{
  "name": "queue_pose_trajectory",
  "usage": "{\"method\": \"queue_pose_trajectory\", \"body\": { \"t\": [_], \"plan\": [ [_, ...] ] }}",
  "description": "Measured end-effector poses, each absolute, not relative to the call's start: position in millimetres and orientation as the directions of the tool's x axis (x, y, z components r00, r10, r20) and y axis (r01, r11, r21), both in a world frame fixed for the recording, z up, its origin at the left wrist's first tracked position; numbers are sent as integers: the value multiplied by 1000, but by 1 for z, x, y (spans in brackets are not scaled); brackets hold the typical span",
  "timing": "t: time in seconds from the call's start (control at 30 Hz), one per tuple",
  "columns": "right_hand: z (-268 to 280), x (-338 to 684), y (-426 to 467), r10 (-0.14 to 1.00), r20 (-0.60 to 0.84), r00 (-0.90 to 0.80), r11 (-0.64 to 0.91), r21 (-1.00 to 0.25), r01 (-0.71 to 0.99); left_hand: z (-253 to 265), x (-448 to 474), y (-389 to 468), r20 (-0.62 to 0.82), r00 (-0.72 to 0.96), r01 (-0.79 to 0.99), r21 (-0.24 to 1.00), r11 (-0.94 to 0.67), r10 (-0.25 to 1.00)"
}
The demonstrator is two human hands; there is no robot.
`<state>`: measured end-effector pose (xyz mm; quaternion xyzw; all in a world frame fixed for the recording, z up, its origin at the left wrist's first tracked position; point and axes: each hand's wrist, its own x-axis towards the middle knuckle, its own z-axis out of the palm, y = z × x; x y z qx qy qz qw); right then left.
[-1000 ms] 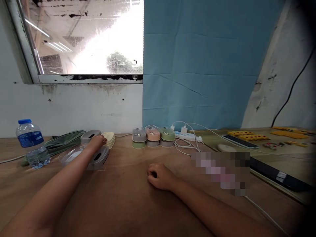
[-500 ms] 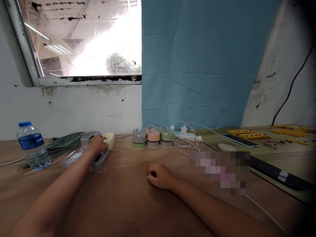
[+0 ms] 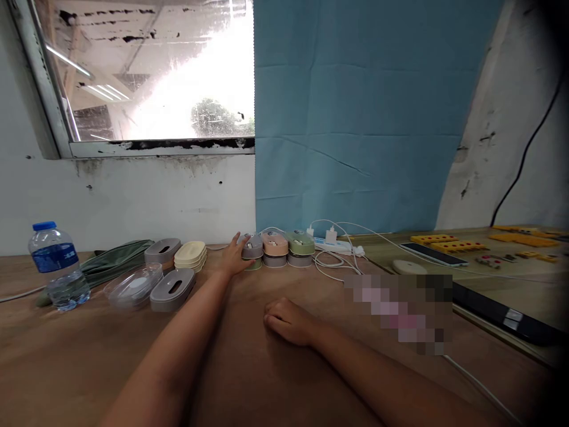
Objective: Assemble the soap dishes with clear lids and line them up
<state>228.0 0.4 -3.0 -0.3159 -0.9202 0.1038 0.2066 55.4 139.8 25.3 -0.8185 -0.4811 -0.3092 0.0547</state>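
My left hand (image 3: 232,257) reaches forward with thumb and fingers spread, at the left side of a small oval box with a grey top (image 3: 252,244) and a green lower part. The fingertips seem to touch its edge; I cannot tell how firmly. Beside it stand a pink-topped box (image 3: 274,243) and a green-topped box (image 3: 301,242), both with grey lower parts. My right hand (image 3: 287,320) rests on the table, curled into a fist with nothing visible in it. Left of my left hand are a stack of cream oval pieces (image 3: 190,255) and a grey oval box with a slot (image 3: 172,290).
Clear plastic covers (image 3: 136,284) lie near another slotted grey box (image 3: 162,252). A water bottle (image 3: 57,267) and a green pouch (image 3: 115,261) are at the left. Behind the boxes, a power strip (image 3: 333,244) trails white cables. A phone (image 3: 433,254) lies at the right.
My left hand has moved right, from the cream stack and slotted grey boxes to the grey-topped box. My right hand has stayed in place, curled a little tighter.
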Motion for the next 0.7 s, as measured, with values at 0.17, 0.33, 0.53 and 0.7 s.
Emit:
{"method": "queue_pose_trajectory", "body": {
  "t": [0.17,0.33,0.53,0.7],
  "plan": [
    [-6,225,1,661,312,-683,750,-321,579,18,66,148,568,317,779,301,-550,760],
    [-9,226,1,727,316,-610,687,-345,640,21,55,123,602,290,759,329,-561,744],
    [-15,228,9,834,351,-425,546,-423,723,27,23,48,628,329,676,364,-640,705],
    [-14,230,15,882,386,-269,445,-496,746,24,4,-9,512,458,590,436,-679,727]
  ]
}}
